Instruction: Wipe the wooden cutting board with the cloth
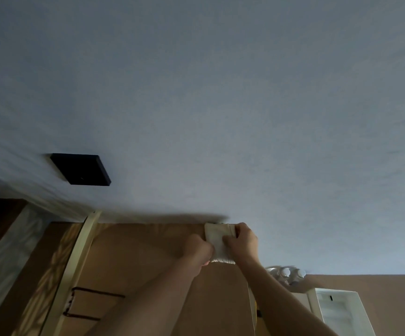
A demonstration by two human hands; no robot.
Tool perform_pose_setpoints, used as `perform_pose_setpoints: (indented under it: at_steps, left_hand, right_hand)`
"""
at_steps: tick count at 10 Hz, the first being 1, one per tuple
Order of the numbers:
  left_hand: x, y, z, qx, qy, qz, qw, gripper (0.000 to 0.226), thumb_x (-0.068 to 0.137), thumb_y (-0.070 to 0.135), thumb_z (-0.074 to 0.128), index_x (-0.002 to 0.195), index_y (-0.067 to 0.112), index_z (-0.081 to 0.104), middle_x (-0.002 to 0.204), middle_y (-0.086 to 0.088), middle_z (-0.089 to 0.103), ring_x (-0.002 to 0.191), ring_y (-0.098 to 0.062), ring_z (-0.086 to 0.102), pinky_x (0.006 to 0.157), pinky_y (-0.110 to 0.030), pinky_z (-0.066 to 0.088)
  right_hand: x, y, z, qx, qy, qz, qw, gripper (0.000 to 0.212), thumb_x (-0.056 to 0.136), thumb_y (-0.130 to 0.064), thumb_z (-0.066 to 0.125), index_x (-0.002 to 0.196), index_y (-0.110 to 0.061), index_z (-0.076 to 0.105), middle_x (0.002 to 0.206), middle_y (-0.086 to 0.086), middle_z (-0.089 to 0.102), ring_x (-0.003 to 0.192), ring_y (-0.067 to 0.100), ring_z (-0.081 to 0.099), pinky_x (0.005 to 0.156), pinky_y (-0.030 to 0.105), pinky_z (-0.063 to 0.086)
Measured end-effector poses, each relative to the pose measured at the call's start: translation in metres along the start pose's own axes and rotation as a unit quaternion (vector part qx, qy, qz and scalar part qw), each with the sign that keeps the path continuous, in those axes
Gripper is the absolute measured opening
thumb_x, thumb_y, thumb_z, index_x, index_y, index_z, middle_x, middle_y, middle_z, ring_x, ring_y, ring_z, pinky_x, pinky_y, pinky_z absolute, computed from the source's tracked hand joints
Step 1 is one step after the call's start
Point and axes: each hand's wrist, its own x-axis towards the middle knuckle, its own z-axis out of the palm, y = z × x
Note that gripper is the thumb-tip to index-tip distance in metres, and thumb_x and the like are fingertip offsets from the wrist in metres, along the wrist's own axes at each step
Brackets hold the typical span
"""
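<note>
The camera points upward at the ceiling and the top of a wall. Both my arms reach up. My left hand and my right hand each grip a folded white cloth, held close to where the brown wall meets the ceiling. My left hand pinches the cloth's left edge; my right hand closes over its right side. No wooden cutting board is in view.
A black square fixture sits on the pale ceiling at left. A cream-coloured vertical strip runs down the brown wall. A white cabinet stands at lower right, with white round-topped objects behind it.
</note>
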Motion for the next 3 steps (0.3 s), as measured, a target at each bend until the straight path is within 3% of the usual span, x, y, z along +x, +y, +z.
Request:
perform_pose_setpoints:
  at_steps: [1,2,3]
  left_hand:
    - [-0.001,0.000,0.001,0.096,0.021,0.051,0.994,0.032,0.077,0.006,0.067,0.105,-0.008,0.073,0.106,-0.025,0.076,0.098,-0.039,0.074,0.074,-0.040,0.060]
    - [-0.008,-0.006,-0.002,0.207,0.054,0.099,0.972,0.036,0.086,0.026,0.069,0.109,-0.002,0.071,0.111,-0.017,0.076,0.104,-0.033,0.072,0.077,-0.034,0.054]
    - [-0.022,-0.007,-0.006,0.215,0.079,0.140,0.963,0.042,0.094,0.038,0.063,0.114,0.001,0.065,0.114,-0.015,0.074,0.105,-0.032,0.069,0.080,-0.032,0.049]
  right_hand:
    - [-0.001,0.003,0.005,-0.025,0.029,0.013,0.999,0.032,0.080,-0.015,0.073,0.109,-0.008,0.062,0.111,0.012,0.059,0.098,0.030,0.056,0.081,0.033,0.044]
    - [-0.009,0.006,0.001,-0.082,0.042,0.029,0.995,0.043,0.082,-0.030,0.077,0.114,-0.007,0.059,0.117,0.013,0.054,0.110,0.034,0.052,0.091,0.039,0.043]
    - [-0.021,0.000,-0.006,-0.110,0.035,0.011,0.993,0.044,0.087,-0.041,0.072,0.116,-0.012,0.058,0.118,0.008,0.057,0.115,0.030,0.054,0.093,0.040,0.040]
